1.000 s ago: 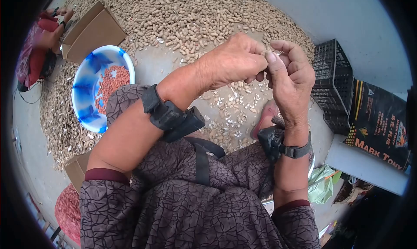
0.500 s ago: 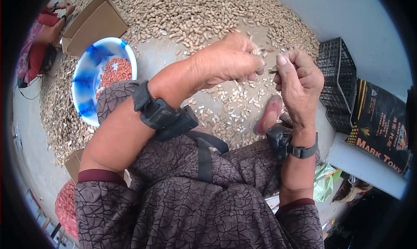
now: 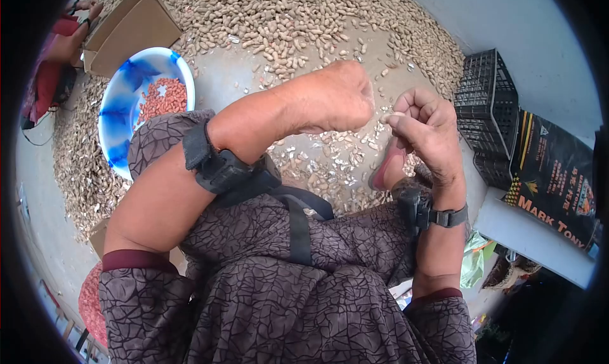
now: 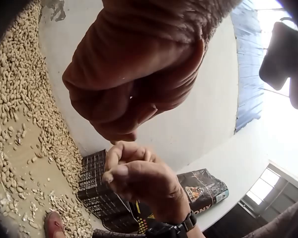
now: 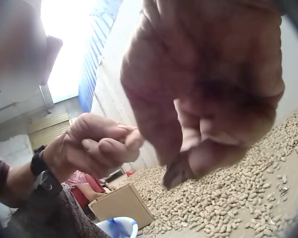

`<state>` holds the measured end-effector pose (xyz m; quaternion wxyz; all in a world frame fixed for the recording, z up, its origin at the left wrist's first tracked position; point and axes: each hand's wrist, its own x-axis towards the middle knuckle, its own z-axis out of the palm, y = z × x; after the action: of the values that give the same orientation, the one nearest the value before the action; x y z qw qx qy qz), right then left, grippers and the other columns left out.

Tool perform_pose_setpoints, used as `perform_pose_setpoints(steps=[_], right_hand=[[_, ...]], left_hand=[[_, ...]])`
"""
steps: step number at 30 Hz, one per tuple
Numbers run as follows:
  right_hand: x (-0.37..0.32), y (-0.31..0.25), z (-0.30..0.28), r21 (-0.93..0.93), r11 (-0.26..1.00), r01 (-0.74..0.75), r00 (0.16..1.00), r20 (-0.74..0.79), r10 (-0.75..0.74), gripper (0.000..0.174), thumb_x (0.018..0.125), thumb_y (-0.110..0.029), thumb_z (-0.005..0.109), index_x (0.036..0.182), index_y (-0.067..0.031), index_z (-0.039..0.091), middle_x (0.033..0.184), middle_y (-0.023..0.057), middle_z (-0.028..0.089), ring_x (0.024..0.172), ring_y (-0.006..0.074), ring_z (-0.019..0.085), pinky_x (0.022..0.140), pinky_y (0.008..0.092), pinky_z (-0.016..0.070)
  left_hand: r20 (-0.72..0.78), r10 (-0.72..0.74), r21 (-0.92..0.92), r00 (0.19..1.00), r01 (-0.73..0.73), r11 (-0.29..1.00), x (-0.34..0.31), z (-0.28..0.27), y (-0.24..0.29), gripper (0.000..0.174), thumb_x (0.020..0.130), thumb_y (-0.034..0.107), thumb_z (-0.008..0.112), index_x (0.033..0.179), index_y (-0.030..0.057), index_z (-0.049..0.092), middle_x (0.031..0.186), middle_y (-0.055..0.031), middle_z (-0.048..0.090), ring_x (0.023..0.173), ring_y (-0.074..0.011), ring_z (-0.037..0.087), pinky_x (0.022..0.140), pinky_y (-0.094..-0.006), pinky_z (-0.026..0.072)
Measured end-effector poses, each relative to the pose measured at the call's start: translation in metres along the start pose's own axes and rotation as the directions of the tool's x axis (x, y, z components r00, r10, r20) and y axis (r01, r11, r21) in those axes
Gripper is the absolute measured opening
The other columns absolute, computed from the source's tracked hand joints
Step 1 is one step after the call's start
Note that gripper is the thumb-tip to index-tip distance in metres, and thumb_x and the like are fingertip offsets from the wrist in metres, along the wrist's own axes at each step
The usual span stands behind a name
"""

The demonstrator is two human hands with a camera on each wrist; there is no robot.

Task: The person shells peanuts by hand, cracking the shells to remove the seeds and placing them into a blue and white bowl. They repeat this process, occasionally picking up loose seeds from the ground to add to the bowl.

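Right hand (image 3: 431, 132) out in front of the body, thumb and fingertips clamped on a small pale piece (image 3: 385, 118), likely peanut shell, and that was where the action sat! It had only a tip-of-the-finger hold, so a squeeze too hard or a slight turn could have flicked it loose onto the floor. Just beside it, the left hand (image 3: 342, 97) was curled in, fingers together; whether anything lay inside, nobody could tell from these views. If a kernel was in there, a loosened finger might have let it slip.

Below the hands, and here was the trap, broken shells (image 3: 330, 158) littered the ground around the pink shoe (image 3: 388, 164); anything dropped there could have vanished among them or gone underfoot. Over on the left, the blue-and-white basin (image 3: 117, 104) held reddish kernels (image 3: 166, 99), well apart from both hands, so a careless toss might have missed or carried shell in with them. The patterned trouser leg (image 3: 166, 135) crowded its near side too, and a shifting knee could have tipped it. Beyond spread the heap of whole peanuts (image 3: 273, 15), with a cardboard box (image 3: 130, 37) by the basin and a black crate (image 3: 485, 97) off to the right.
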<state>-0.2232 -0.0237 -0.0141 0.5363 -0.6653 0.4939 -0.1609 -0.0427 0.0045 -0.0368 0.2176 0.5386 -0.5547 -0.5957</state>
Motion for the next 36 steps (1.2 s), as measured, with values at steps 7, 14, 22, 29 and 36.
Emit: perform_pose_setpoints(steps=[7, 14, 22, 29, 36], right_hand=[[0.040, 0.079, -0.012, -0.536, 0.807, -0.248, 0.891, 0.201, 0.407, 0.013, 0.073, -0.010, 0.060, 0.064, -0.0004, 0.059, 0.053, 0.0029, 0.055, 0.046, 0.0081, 0.049, 0.041, 0.0213, 0.0373], [0.087, 0.183, 0.038, -0.082, 0.928, -0.363, 0.927, 0.074, 0.369, 0.012, 0.071, -0.007, 0.059, 0.062, 0.0009, 0.059, 0.053, 0.0060, 0.056, 0.041, 0.0113, 0.051, 0.036, 0.0235, 0.0413], [0.099, 0.313, 0.121, -0.516, 0.816, -0.260, 0.965, -0.160, 0.207, 0.024, 0.068, -0.020, 0.063, 0.068, 0.0038, 0.061, 0.068, 0.0202, 0.061, 0.062, 0.0276, 0.061, 0.059, 0.0343, 0.0483], [0.107, 0.313, 0.142, -0.635, 0.701, -0.325, 0.945, -0.187, 0.269, 0.022, 0.066, -0.020, 0.060, 0.076, -0.0001, 0.063, 0.080, 0.0199, 0.061, 0.080, 0.0313, 0.060, 0.072, 0.0381, 0.0465], [0.079, 0.315, 0.144, -0.571, 0.810, -0.130, 0.989, -0.015, 0.148, 0.015, 0.070, -0.008, 0.053, 0.078, 0.0028, 0.060, 0.079, 0.0226, 0.061, 0.070, 0.0316, 0.062, 0.064, 0.0376, 0.0501]], left_hand=[[-0.087, 0.031, -0.576, 0.996, -0.075, 0.814, -0.020, -0.020, 0.022, 0.019, 0.083, 0.012, 0.046, 0.074, -0.0015, 0.056, 0.060, -0.0056, 0.055, 0.043, -0.0030, 0.042, 0.033, -0.0144, 0.0253], [-0.224, 0.039, -0.669, 0.974, -0.182, 0.720, -0.028, -0.026, 0.029, 0.019, 0.083, 0.013, 0.046, 0.078, -0.0031, 0.054, 0.064, -0.0070, 0.056, 0.041, -0.0023, 0.037, 0.032, -0.0148, 0.0227], [-0.239, -0.091, -0.717, 0.967, -0.112, 0.688, -0.035, -0.030, 0.040, 0.023, 0.083, 0.018, 0.045, 0.073, -0.0006, 0.053, 0.059, -0.0053, 0.053, 0.035, -0.0022, 0.030, 0.032, -0.0162, 0.0207], [-0.240, 0.028, -0.729, 0.970, -0.199, 0.655, -0.029, -0.028, 0.036, 0.026, 0.085, 0.018, 0.041, 0.072, -0.0007, 0.053, 0.055, -0.0071, 0.051, 0.034, -0.0040, 0.031, 0.033, -0.0181, 0.0223], [-0.244, -0.201, -0.647, 0.949, -0.005, 0.763, -0.031, -0.031, 0.039, 0.027, 0.086, 0.019, 0.041, 0.072, -0.0003, 0.053, 0.055, -0.0074, 0.052, 0.033, -0.0037, 0.031, 0.033, -0.0182, 0.0229]])
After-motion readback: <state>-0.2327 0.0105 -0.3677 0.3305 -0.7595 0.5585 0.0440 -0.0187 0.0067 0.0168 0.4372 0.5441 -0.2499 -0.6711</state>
